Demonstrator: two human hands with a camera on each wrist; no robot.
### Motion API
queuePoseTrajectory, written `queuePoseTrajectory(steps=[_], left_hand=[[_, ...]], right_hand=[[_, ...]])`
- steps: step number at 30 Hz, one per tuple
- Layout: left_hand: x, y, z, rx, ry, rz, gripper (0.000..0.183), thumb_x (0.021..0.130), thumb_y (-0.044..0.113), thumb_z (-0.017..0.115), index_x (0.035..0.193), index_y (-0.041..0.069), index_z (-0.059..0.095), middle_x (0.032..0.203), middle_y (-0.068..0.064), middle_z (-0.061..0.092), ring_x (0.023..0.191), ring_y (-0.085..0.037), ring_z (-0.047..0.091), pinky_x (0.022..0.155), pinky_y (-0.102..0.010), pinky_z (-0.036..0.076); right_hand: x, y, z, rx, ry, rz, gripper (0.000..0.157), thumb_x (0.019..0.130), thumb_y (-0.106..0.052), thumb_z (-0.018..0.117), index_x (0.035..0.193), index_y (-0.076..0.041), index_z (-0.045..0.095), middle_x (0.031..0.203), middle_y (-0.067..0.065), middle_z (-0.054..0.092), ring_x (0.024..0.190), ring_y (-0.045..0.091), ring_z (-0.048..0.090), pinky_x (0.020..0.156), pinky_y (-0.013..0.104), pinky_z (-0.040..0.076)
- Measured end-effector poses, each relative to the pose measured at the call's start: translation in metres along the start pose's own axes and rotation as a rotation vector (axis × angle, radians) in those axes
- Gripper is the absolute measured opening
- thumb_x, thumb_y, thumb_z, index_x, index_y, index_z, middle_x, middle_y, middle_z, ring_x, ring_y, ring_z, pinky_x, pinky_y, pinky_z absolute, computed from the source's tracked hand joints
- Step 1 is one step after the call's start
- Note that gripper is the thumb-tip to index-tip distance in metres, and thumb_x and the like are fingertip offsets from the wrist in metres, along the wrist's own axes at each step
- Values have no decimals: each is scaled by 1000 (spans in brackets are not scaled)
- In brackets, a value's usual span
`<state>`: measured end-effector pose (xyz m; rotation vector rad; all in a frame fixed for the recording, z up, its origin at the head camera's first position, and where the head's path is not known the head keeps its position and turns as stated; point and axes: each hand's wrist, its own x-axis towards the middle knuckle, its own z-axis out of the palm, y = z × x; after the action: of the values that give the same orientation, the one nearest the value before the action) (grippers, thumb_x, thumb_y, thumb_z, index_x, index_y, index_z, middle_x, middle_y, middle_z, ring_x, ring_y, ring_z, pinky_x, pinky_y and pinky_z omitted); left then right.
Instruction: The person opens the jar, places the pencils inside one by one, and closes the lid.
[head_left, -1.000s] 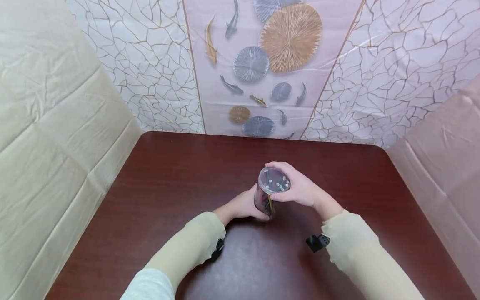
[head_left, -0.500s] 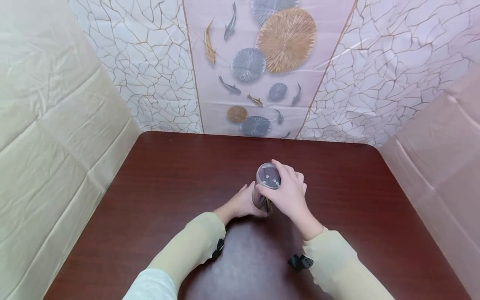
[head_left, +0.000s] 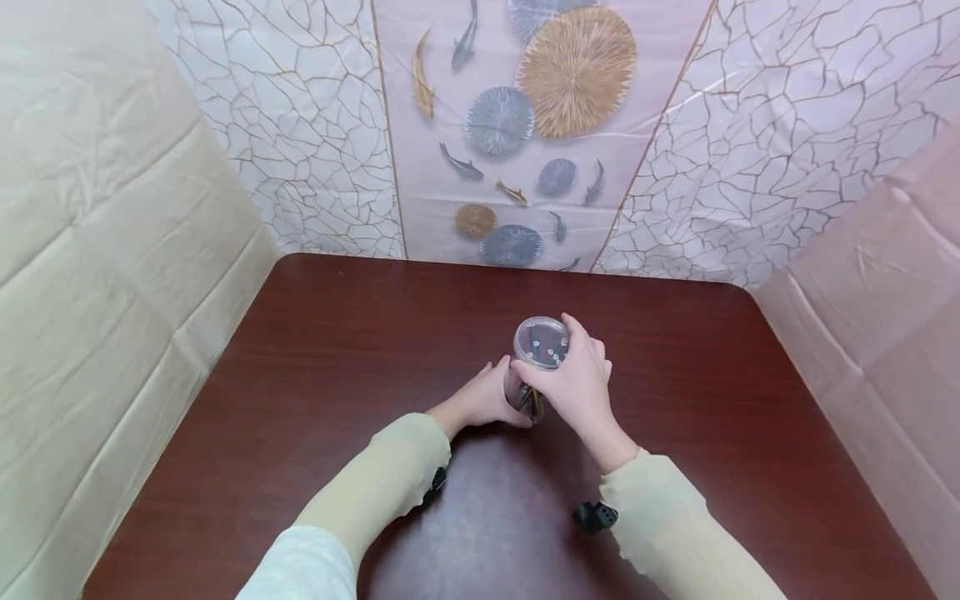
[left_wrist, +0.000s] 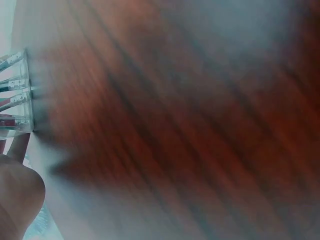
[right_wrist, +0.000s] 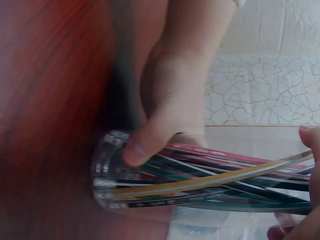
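A clear jar (head_left: 513,385) of pencils stands upright on the table, with a round transparent lid (head_left: 542,342) on its top. My left hand (head_left: 487,397) grips the jar low on its left side, the thumb lying across the front near the base. From the right, my right hand (head_left: 583,385) holds the lid by its rim, thumb at the near edge and fingers at the far edge. In the right wrist view a yellow pencil (right_wrist: 215,184) and a red pencil (right_wrist: 220,154) show among darker ones. The left wrist view catches pencil ends (left_wrist: 15,100) through the jar's bottom.
The dark red-brown table (head_left: 360,333) reaches back to a patterned backdrop (head_left: 300,125). Plain cloth walls (head_left: 90,233) rise along both sides. A black strap piece (head_left: 596,517) hangs at my right wrist.
My right hand has turned on the lid, its wrist and forearm swinging left and its fingers shifting round the rim. My left hand keeps its grip on the jar. The head view has shifted slightly.
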<state>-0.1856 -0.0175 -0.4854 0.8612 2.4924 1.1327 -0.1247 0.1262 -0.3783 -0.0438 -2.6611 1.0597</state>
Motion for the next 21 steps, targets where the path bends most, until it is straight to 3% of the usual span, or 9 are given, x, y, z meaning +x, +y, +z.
queuePoseTrajectory(steps=[7, 12, 16, 21], left_hand=[[2, -1, 0, 18, -21, -32, 107, 62, 38, 85, 145, 7, 24, 145, -9, 36, 136, -19, 27, 112, -42, 8], [2, -2, -1, 22, -9, -6, 105, 61, 38, 85, 142, 7, 27, 140, -7, 41, 131, -15, 35, 111, -45, 10], [2, -2, -1, 31, -1, 16, 99, 61, 38, 85, 139, 9, 31, 132, -2, 44, 124, -12, 42, 110, -49, 12], [2, -4, -1, 72, 2, 29, 101, 61, 41, 85, 140, 10, 31, 133, -2, 45, 126, -13, 41, 109, -51, 12]], right_hand=[[-7, 10, 8, 59, 48, 4, 95, 65, -45, 81, 138, -6, 36, 126, 13, 51, 117, 33, 36, 91, 51, 24], [-12, 19, 13, 93, 47, -24, 90, 65, -42, 83, 136, -7, 40, 121, 12, 54, 117, 32, 35, 93, 52, 23], [-14, 32, 18, 61, -14, -50, 87, 66, -41, 83, 132, -3, 42, 118, 16, 55, 116, 36, 35, 95, 52, 22], [-14, 53, 25, 35, -121, -89, 79, 68, -41, 82, 128, -5, 44, 116, 15, 57, 116, 37, 37, 93, 54, 24]])
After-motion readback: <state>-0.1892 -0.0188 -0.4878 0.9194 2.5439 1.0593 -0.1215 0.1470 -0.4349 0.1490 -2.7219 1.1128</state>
